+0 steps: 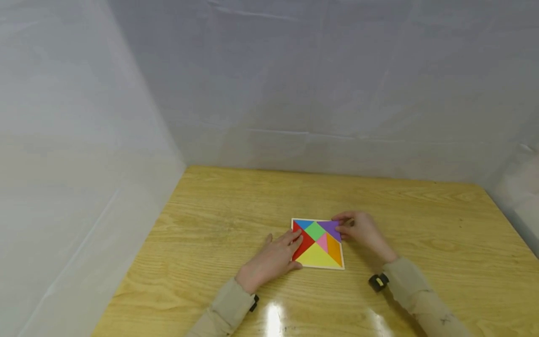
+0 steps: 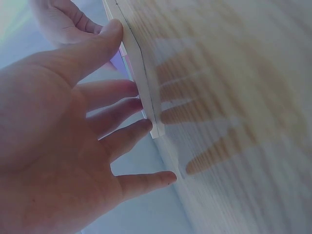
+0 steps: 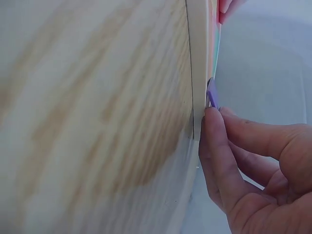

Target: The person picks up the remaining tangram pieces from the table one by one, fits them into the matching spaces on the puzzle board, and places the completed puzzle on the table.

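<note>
A square tangram tray (image 1: pixel 322 268) with a pale rim lies on the table, filled with coloured pieces. My left hand (image 1: pixel 273 258) rests its fairly straight fingers on the red triangle (image 1: pixel 306 244) and the tray's left side; the left wrist view shows its thumb against the tray's edge. At the far right corner my right hand (image 1: pixel 363 230) pinches the purple triangle (image 1: pixel 328 227) between thumb and fingers. In the right wrist view that purple piece (image 3: pixel 212 92) stands tilted, one edge raised above the rim. Part of the red piece is hidden by fingers.
Beside these lie the blue (image 1: pixel 304 224), green (image 1: pixel 315 231), pink (image 1: pixel 323 242), orange (image 1: pixel 334 250) and yellow (image 1: pixel 316 258) pieces, flat in the tray. The wooden table (image 1: pixel 219 210) meets pale sheeting (image 1: pixel 294 93) at the back and sides.
</note>
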`<state>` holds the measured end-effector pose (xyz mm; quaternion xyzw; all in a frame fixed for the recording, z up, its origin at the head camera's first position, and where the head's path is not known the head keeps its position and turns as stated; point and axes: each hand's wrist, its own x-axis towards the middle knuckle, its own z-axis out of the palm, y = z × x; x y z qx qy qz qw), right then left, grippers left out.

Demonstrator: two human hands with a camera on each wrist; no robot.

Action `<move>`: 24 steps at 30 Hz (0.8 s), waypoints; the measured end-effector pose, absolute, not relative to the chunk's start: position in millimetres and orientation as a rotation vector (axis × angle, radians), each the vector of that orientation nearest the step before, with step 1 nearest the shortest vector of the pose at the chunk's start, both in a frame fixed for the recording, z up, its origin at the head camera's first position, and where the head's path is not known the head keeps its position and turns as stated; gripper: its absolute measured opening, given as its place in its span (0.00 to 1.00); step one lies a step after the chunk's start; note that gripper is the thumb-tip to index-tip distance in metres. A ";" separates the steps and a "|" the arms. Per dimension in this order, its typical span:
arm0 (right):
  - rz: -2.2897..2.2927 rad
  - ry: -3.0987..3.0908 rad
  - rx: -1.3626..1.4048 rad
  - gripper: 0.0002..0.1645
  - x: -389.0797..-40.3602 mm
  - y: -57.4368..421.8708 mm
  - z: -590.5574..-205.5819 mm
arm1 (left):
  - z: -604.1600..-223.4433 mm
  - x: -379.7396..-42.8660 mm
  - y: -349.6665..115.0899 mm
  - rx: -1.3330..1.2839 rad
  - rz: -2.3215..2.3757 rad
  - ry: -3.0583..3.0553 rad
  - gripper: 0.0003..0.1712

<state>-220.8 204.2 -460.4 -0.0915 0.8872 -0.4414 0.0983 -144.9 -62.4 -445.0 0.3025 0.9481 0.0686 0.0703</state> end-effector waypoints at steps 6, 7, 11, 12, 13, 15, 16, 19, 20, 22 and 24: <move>-1.196 2.715 -0.351 0.14 -223.1 202.7 -461.0 | -445.0 -144.7 -61.9 0.905 0.199 2.854 0.39; -1.173 2.735 -0.369 0.14 -223.5 202.8 -461.5 | -445.0 -144.6 -61.8 0.906 0.199 2.854 0.39; -1.109 2.774 -0.390 0.13 -224.0 201.8 -460.4 | -445.3 -144.6 -61.9 0.908 0.201 2.856 0.39; -1.104 2.773 -0.387 0.13 -224.0 201.5 -460.1 | -445.5 -144.7 -62.0 0.909 0.201 2.856 0.39; -1.097 2.773 -0.383 0.13 -224.1 201.3 -459.8 | -445.7 -144.7 -62.0 0.909 0.203 2.856 0.39; -1.082 2.779 -0.380 0.13 -224.1 200.7 -458.9 | -445.7 -144.8 -62.0 0.912 0.203 2.856 0.39; -1.073 2.784 -0.383 0.13 -224.4 200.8 -458.7 | -445.8 -144.8 -62.0 0.912 0.203 2.856 0.39; -1.053 2.802 -0.400 0.12 -225.3 201.6 -459.1 | -445.9 -145.0 -61.9 0.915 0.208 2.854 0.39; -1.051 2.809 -0.402 0.13 -225.7 201.9 -459.4 | -445.9 -145.1 -62.0 0.915 0.209 2.853 0.39; -1.041 2.828 -0.406 0.15 -226.7 203.3 -460.6 | -445.8 -145.1 -62.2 0.914 0.213 2.851 0.39; -1.037 2.838 -0.400 0.16 -227.4 204.3 -461.4 | -445.2 -144.9 -62.5 0.915 0.217 2.849 0.39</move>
